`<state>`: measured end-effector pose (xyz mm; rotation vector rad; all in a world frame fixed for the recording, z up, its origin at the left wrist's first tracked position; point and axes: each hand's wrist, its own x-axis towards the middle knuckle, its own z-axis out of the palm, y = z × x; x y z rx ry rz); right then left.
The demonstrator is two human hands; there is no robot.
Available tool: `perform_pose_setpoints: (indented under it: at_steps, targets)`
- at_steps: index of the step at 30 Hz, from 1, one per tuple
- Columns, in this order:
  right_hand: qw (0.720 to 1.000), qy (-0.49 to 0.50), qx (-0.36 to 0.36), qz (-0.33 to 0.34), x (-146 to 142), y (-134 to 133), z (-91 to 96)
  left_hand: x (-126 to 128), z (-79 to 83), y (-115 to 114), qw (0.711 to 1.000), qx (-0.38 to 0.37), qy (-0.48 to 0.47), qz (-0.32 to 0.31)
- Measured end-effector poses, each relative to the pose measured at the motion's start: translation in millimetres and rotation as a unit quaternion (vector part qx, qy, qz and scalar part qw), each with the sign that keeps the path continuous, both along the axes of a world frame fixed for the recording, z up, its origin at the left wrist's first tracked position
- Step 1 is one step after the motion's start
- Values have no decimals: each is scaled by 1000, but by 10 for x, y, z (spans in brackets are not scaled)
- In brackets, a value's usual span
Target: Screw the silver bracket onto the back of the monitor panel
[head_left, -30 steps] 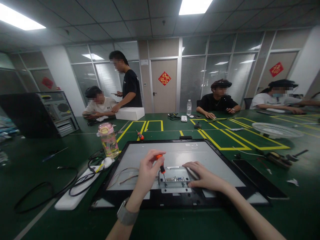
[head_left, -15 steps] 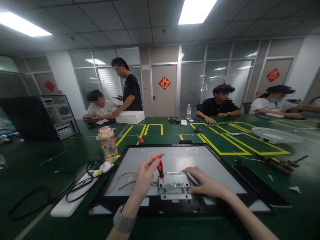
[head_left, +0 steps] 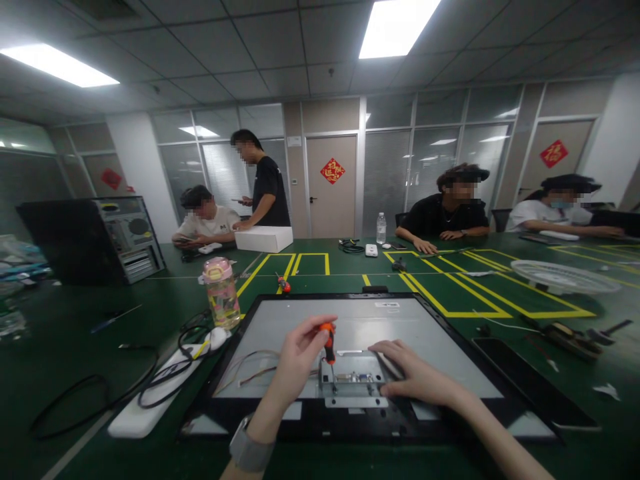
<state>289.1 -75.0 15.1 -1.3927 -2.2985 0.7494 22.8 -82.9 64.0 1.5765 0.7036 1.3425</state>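
Observation:
In the head view, my left hand [head_left: 301, 353] is closed around the orange and black handle of a screwdriver [head_left: 329, 347]. The screwdriver stands almost upright, its shaft pointing down at the left end of a metal bracket [head_left: 356, 403] with connector ports. Whether the tip sits in a screw is too small to tell. My right hand [head_left: 420, 375] grips the bracket's right side, thumb at the near edge and fingers at the far one. The bracket rests on the grey back of a black-framed display panel [head_left: 310, 308]. Thin wires [head_left: 250, 380] trail left of it.
A drink bottle [head_left: 221, 293] and a white power strip [head_left: 135, 417] with black cables are on the left, near a computer case [head_left: 70, 243]. Another screwdriver [head_left: 284, 285] lies beyond the panel. A dark slab [head_left: 530, 383] lies right. Several people sit or stand across the table.
The whole view has shifted slightly right and down. My left fingers have curled closer round the screwdriver handle, which is a little more upright. My right hand keeps its place on the bracket.

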Motion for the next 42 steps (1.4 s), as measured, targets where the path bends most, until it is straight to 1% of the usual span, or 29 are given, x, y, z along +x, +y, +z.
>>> perform_pose_setpoints:
  at_steps: [3,5,9,13,17,20,22,26,28,31,35,37,40,42]
  targets:
    - [1000,-2,2,4,0,-1,2,6,16,-3,999,31,4,31]
    - [1000,-1,5,4,-1,-1,0,2,18,2,999,37,0,30]
    - [1000,3,9,2,2,7,-20,-11,2,18,1000,15,-3,17]
    - [1000,10,10,4,-3,7,-18,-22,4,19,997,57,11,44]
    - [1000,9,7,4,-10,-10,11,-9,20,5,999,35,3,12]
    - [1000,5,10,4,-6,-15,10,6,10,4,998,47,-2,41]
    - [1000,2,12,2,0,-12,0,3,-3,10,998,49,-4,44]
    - [1000,2,11,2,9,-2,-14,-12,-13,17,1000,13,-5,-2]
    - [1000,5,13,6,12,1,-16,-7,-6,15,1000,11,0,4]
    - [1000,7,15,8,11,3,-20,1,5,14,999,31,2,28]
    - [1000,5,14,6,5,3,-19,0,2,19,1000,10,-11,-14]
    - [1000,2,15,5,1,2,-14,5,0,18,1000,10,-15,1]
    - [1000,-2,14,5,-1,3,-5,14,3,11,998,36,-7,41]
    - [1000,-1,13,5,-2,5,-2,16,0,8,999,26,-7,28]
